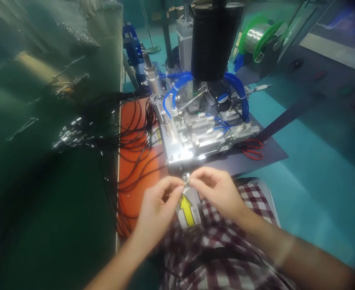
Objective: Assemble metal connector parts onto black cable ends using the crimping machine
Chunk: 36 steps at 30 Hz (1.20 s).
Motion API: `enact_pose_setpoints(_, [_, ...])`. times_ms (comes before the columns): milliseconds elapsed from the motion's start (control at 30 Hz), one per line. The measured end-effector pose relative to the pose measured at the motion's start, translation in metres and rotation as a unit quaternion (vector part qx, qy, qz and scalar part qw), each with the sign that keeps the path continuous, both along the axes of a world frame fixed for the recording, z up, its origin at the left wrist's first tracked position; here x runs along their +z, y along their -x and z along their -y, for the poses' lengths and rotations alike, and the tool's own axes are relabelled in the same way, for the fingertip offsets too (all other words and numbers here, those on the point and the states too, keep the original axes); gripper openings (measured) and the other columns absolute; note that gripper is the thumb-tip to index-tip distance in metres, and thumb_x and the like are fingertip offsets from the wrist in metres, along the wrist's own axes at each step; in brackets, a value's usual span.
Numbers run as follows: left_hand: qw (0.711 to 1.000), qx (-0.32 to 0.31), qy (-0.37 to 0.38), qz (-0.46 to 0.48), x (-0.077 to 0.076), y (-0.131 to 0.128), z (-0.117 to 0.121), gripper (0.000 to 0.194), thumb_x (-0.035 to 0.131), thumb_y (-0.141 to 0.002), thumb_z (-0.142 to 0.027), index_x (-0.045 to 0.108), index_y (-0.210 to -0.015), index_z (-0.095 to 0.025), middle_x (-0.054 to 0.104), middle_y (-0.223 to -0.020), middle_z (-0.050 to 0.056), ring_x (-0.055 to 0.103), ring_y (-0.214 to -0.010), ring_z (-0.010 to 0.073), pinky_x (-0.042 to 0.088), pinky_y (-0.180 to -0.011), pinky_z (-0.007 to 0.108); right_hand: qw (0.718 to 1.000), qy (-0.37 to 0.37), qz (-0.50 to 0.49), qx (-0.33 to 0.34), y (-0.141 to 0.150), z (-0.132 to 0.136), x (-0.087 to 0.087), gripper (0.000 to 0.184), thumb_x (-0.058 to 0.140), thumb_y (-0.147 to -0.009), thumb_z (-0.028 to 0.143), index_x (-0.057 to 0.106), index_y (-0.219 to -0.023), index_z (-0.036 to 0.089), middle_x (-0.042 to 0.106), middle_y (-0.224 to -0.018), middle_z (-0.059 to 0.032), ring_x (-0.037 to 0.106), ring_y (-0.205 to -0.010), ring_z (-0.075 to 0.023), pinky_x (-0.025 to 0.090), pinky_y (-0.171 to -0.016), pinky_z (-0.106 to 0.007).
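Observation:
My left hand (162, 205) and my right hand (215, 187) meet at the front of a metal machine (195, 139). Thumb and index finger of each hand are pinched together, the tips almost touching. A tiny pale strand, perhaps a thin wire (186, 182), shows between the fingertips; its kind is too small to make out. Under the hands lies a plate with a yellow arrow (187, 210) that points toward the machine. Black cables (138, 141) run from the left onto an orange board (129, 169) beside my left hand.
A green-flanged solder wire spool (257, 37) hangs at the upper right. A black cylinder (215, 40) stands over the machine, among blue air tubes (240, 90). Red-handled scissors (252, 151) lie at the machine's right. On the green mat, cables with shiny ends (75, 131) are bundled.

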<state>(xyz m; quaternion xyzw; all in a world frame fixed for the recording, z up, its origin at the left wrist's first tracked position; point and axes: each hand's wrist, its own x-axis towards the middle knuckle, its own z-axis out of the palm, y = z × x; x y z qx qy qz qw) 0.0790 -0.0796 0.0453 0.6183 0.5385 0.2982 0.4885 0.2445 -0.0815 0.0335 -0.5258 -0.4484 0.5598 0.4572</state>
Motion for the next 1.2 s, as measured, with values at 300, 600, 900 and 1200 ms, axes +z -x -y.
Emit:
enact_pose_setpoints(300, [0.998, 0.021, 0.027, 0.058, -0.001, -0.001, 0.004, 0.013, 0.058, -0.086, -0.028, 0.065, -0.092, -0.018, 0.059, -0.066, -0.002, 0.056, -0.063, 0.0119, 0.045, -0.059, 0.021, 0.999, -0.032, 0.020, -0.008, 0.009, 0.008, -0.006, 0.011, 0.063, -0.079, 0.022, 0.059, -0.071, 0.017, 0.055, -0.063, 0.0021, 0.049, -0.055, -0.0101, 0.041, -0.051, -0.022])
enact_pose_setpoints(600, [0.982, 0.001, 0.129, 0.139, 0.000, 0.002, 0.005, 0.022, 0.059, -0.087, -0.034, 0.053, -0.102, -0.020, 0.053, -0.058, -0.005, 0.045, -0.052, 0.0076, 0.037, -0.050, 0.017, 0.999, -0.014, -0.037, 0.025, 0.006, 0.005, -0.004, 0.011, 0.060, -0.084, 0.023, 0.057, -0.075, 0.018, 0.048, -0.058, 0.0054, 0.042, -0.049, -0.0082, 0.036, -0.046, -0.021])
enact_pose_setpoints(900, [0.971, -0.029, 0.192, 0.138, 0.014, 0.006, 0.000, 0.025, 0.065, -0.081, -0.039, 0.056, -0.086, -0.017, 0.048, -0.045, -0.007, 0.037, -0.040, 0.0056, 0.031, -0.044, 0.017, 0.950, -0.274, 0.072, 0.130, -0.008, -0.007, -0.002, 0.010, 0.055, -0.089, 0.015, 0.062, -0.083, 0.020, 0.056, -0.082, -0.0022, 0.054, -0.075, -0.0146, 0.044, -0.063, -0.026])
enact_pose_setpoints(1200, [0.975, -0.016, 0.205, 0.084, 0.008, 0.006, 0.001, 0.020, 0.073, -0.071, -0.034, 0.065, -0.070, -0.015, 0.055, -0.052, -0.004, 0.035, -0.040, 0.0039, 0.032, -0.042, 0.018, 0.908, -0.289, 0.135, 0.272, -0.023, -0.019, 0.004, 0.014, 0.052, -0.090, 0.015, 0.064, -0.088, 0.020, 0.059, -0.090, -0.0038, 0.057, -0.082, -0.0153, 0.048, -0.073, -0.027])
